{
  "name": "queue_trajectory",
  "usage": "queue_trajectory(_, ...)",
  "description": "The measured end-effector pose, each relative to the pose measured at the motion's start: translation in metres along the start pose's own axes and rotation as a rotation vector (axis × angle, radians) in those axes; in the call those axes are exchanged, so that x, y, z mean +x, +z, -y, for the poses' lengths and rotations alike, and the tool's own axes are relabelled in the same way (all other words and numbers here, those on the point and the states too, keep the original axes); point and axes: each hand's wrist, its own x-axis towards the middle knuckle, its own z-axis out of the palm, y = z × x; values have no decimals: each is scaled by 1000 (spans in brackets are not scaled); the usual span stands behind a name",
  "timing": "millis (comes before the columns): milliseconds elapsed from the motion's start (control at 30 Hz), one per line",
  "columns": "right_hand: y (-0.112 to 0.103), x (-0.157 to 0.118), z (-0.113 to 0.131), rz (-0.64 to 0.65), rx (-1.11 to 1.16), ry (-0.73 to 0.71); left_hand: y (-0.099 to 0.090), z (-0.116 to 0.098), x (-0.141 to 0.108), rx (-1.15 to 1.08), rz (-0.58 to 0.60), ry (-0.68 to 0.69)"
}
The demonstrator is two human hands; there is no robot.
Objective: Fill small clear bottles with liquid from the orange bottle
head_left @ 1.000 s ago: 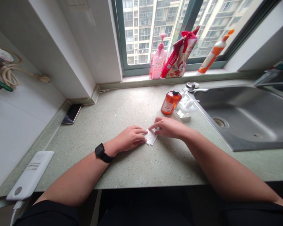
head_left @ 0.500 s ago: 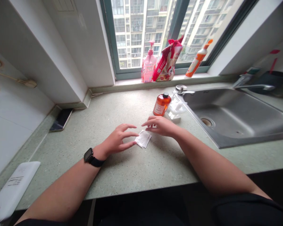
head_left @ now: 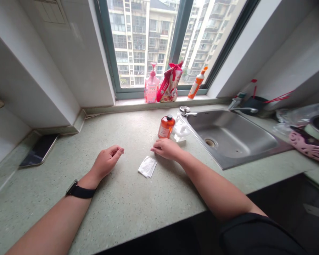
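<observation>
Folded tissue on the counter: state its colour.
The folded tissue is white, seen best in the head view.

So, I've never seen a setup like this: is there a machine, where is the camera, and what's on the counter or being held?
There is no machine, just a person's two bare hands. One camera, worn on the head, looks forward and down, so the arms reach in from the bottom of the view.

The left hand, below a black watch strap, is loosely curled. The right hand is bent in front of an orange bottle; whether they touch is hard to tell. Nothing shows held in either.

On the speckled counter, a folded white tissue lies between the hands, slightly nearer the camera. A dark-screened phone lies far left; a metal sink is set in at right.
</observation>
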Motion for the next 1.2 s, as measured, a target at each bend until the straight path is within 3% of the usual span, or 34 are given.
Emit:
queue_trajectory(100, 0, -3, 1, -99, 21, -42, 0, 3, 1, -2, 18, -23)
queue_trajectory(233, -12, -9, 0, -436, 49, -44, 1, 6, 2, -15, -4, -28)
queue_trajectory(367, -37, -14, -9, -696, -7, 89, 3, 7, 3, -42, -24, -49)
queue_trajectory(467, -60, -12, -17, -766, -53, 232, 4, 7, 3, -72, -43, -53)
queue_trajectory(533, -75, -6, -21, -715, -71, 309, 5, 6, 4, -87, -53, -53)
queue_trajectory(667, -101, 10, -25, -433, -109, 456, 5, 7, 5, -121, -65, -41)
queue_trajectory(767, -116, 21, -22, -282, -152, 488, 5, 9, 6, -135, -60, -44)
queue_trajectory(967, -127, 35, 11, -288, -56, 392, 7, 11, 6, -163, -62, -17)
queue_trajectory(1200, -92, 48, 84, -295, 134, 74, 9, 14, 2, -162, -249, 207)
